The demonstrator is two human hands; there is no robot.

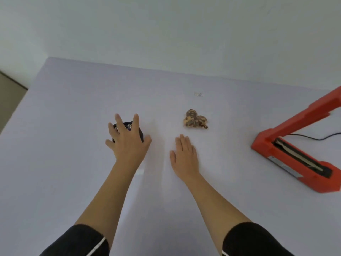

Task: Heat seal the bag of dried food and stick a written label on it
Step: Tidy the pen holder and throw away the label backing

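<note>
A small heap of brown dried food (pixel 195 120) lies on the pale table (pixel 73 163), right of centre; whether a clear bag surrounds it I cannot tell. My right hand (pixel 184 156) rests flat on the table just below and left of it, fingers together, holding nothing. My left hand (pixel 128 139) is spread over a black mesh container (pixel 129 126), fingers apart above its rim. A red heat sealer (pixel 295 159) stands at the right with its arm raised. A tiny label-like scrap (pixel 198 94) lies farther back.
A black cable (pixel 313 137) runs from the sealer toward the right edge. A white wall rises behind the table. The table's left edge borders a brown floor strip (pixel 9 100).
</note>
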